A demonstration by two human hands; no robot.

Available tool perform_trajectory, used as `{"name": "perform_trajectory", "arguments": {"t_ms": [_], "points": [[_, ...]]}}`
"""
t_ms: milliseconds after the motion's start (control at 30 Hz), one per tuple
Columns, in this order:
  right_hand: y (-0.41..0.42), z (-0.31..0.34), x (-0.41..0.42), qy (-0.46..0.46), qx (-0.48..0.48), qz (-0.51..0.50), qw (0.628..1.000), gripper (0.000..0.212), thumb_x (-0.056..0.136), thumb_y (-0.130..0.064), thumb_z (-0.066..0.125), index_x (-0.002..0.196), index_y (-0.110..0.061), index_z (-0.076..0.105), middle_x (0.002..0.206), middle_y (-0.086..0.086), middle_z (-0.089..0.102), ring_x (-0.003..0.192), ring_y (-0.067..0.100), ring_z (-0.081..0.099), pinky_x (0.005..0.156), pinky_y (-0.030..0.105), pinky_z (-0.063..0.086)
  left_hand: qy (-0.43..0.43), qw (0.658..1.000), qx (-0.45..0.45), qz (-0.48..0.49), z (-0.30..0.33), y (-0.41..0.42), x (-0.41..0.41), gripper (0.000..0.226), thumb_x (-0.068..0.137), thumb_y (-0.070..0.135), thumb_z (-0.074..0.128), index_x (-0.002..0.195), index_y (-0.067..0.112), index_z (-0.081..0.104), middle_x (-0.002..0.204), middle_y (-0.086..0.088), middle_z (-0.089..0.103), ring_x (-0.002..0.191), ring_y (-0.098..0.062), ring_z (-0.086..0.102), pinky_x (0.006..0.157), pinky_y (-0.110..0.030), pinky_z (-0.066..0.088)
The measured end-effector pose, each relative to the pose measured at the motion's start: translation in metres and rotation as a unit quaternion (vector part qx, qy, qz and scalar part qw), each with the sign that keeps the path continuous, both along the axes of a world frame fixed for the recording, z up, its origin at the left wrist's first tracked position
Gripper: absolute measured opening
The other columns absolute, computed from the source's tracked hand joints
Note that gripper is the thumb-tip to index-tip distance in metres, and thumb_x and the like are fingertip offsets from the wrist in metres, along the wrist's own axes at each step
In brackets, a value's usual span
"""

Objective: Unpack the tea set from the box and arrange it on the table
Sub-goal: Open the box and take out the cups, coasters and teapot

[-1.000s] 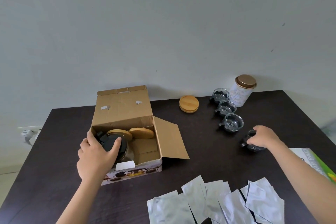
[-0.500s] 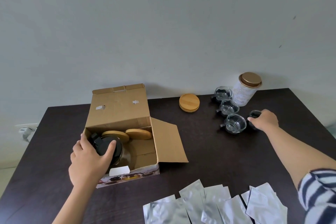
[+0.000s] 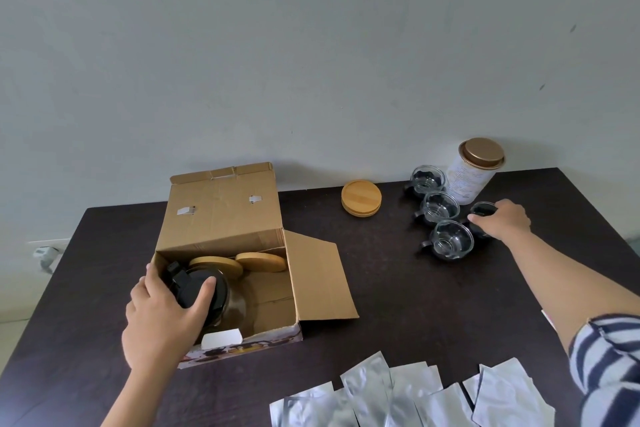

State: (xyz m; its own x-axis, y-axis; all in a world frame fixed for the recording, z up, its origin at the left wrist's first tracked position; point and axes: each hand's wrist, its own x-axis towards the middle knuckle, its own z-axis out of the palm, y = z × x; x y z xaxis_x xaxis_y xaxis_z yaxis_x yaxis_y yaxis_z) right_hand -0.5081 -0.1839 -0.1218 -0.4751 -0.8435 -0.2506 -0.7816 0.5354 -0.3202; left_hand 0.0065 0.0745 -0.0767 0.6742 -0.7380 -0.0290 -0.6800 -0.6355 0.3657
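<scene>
An open cardboard box (image 3: 221, 218) lies on the dark table (image 3: 398, 288). Inside it sits a glass teapot (image 3: 232, 305) with a black lid, and my left hand (image 3: 162, 315) is closed over that lid. Two wooden coasters (image 3: 259, 262) lean at the back of the box. Three glass cups (image 3: 450, 241) with dark holders stand in a row at the right. My right hand (image 3: 502, 222) holds a fourth glass cup (image 3: 483, 210) just right of that row, beside the white tin (image 3: 471, 173).
A stack of wooden coasters (image 3: 361, 198) lies behind the box's open side flap. Several silver foil packets (image 3: 408, 395) are spread along the near table edge. The white tin has a bronze lid. A wall socket (image 3: 46, 253) shows at the left.
My right hand carried the fourth cup from the nearer right of the table back to a spot beside the row of cups. My left hand stayed on the teapot lid.
</scene>
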Motion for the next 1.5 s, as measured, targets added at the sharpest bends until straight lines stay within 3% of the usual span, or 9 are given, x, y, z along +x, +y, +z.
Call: {"name": "perform_trajectory", "arguments": {"t_ms": [267, 533, 800, 867, 1000, 1100, 1200, 1367, 1500], "points": [[0.022, 0.029, 0.021, -0.022, -0.071, -0.009, 0.997, 0.071, 0.081, -0.040, 0.072, 0.137, -0.008, 0.044, 0.138, 0.020, 0.042, 0.128, 0.042, 0.038, 0.096, 0.050, 0.042, 0.000, 1.000, -0.008, 0.000, 0.004, 0.002, -0.003, 0.096, 0.076, 0.067, 0.055, 0.146, 0.012, 0.019, 0.141, -0.023, 0.039, 0.125, -0.044, 0.041, 0.085, -0.059, 0.047], [0.075, 0.066, 0.110, -0.076, -0.189, 0.149, 0.968, 0.053, 0.087, -0.032, 0.066, 0.132, -0.008, 0.051, 0.133, 0.015, 0.050, 0.126, 0.032, 0.043, 0.100, 0.043, 0.039, -0.002, 1.000, -0.021, -0.013, 0.003, 0.006, -0.002, 0.096, 0.076, 0.071, 0.052, 0.146, 0.013, 0.018, 0.141, -0.021, 0.040, 0.125, -0.042, 0.041, 0.084, -0.056, 0.048], [0.157, 0.100, 0.260, -0.285, -0.208, 0.293, 0.889, 0.032, 0.089, -0.022, 0.065, 0.119, -0.012, 0.060, 0.108, -0.003, 0.063, 0.087, -0.002, 0.059, 0.079, 0.012, 0.050, -0.004, 0.999, -0.032, -0.018, 0.003, 0.007, -0.001, 0.096, 0.076, 0.074, 0.048, 0.145, 0.013, 0.019, 0.141, -0.018, 0.041, 0.124, -0.040, 0.044, 0.084, -0.052, 0.050], [0.169, 0.105, 0.297, -0.310, -0.185, 0.324, 0.875, 0.030, 0.090, -0.023, 0.064, 0.117, -0.011, 0.061, 0.105, -0.001, 0.067, 0.084, -0.002, 0.059, 0.076, 0.010, 0.050, -0.002, 0.999, -0.036, -0.017, 0.003, 0.008, -0.001, 0.096, 0.076, 0.074, 0.048, 0.145, 0.014, 0.018, 0.142, -0.018, 0.040, 0.125, -0.039, 0.044, 0.085, -0.052, 0.050], [0.177, 0.108, 0.347, -0.202, -0.049, 0.413, 0.887, 0.032, 0.092, -0.029, 0.059, 0.121, -0.013, 0.057, 0.113, 0.004, 0.062, 0.102, 0.017, 0.061, 0.071, 0.019, 0.045, -0.001, 0.999, -0.042, -0.015, 0.003, 0.007, -0.001, 0.096, 0.076, 0.074, 0.048, 0.145, 0.015, 0.019, 0.142, -0.016, 0.040, 0.125, -0.038, 0.045, 0.086, -0.050, 0.050], [0.177, 0.110, 0.360, 0.010, 0.000, 0.524, 0.852, 0.007, 0.094, -0.012, 0.054, 0.100, -0.011, 0.058, 0.090, 0.008, 0.056, 0.079, 0.020, 0.059, 0.051, 0.021, 0.033, -0.004, 0.999, -0.042, -0.013, 0.002, 0.007, -0.001, 0.096, 0.075, 0.075, 0.047, 0.145, 0.014, 0.019, 0.143, -0.015, 0.041, 0.125, -0.036, 0.045, 0.084, -0.047, 0.052], [0.175, 0.107, 0.375, 0.097, 0.005, 0.562, 0.821, 0.015, 0.094, -0.002, 0.052, 0.106, -0.004, 0.061, 0.092, 0.013, 0.059, 0.081, 0.024, 0.060, 0.057, 0.024, 0.039, -0.007, 0.999, -0.043, -0.015, 0.000, 0.007, 0.001, 0.096, 0.075, 0.075, 0.046, 0.145, 0.015, 0.019, 0.143, -0.014, 0.040, 0.124, -0.035, 0.046, 0.083, -0.044, 0.052], [0.163, 0.094, 0.389, 0.111, -0.004, 0.574, 0.811, 0.017, 0.093, -0.002, 0.053, 0.107, -0.003, 0.062, 0.100, 0.015, 0.063, 0.082, 0.025, 0.061, 0.065, 0.027, 0.042, -0.002, 0.999, -0.046, -0.014, -0.001, 0.006, 0.002, 0.096, 0.075, 0.075, 0.046, 0.145, 0.015, 0.019, 0.142, -0.013, 0.041, 0.124, -0.033, 0.046, 0.083, -0.043, 0.052], [0.156, 0.088, 0.389, 0.015, -0.032, 0.524, 0.851, 0.015, 0.096, -0.008, 0.052, 0.109, -0.008, 0.058, 0.095, 0.008, 0.058, 0.082, 0.020, 0.058, 0.069, 0.025, 0.046, -0.004, 0.999, -0.048, -0.012, -0.004, 0.006, 0.003, 0.097, 0.075, 0.075, 0.047, 0.145, 0.016, 0.018, 0.142, -0.013, 0.040, 0.124, -0.033, 0.045, 0.084, -0.044, 0.051]]}}
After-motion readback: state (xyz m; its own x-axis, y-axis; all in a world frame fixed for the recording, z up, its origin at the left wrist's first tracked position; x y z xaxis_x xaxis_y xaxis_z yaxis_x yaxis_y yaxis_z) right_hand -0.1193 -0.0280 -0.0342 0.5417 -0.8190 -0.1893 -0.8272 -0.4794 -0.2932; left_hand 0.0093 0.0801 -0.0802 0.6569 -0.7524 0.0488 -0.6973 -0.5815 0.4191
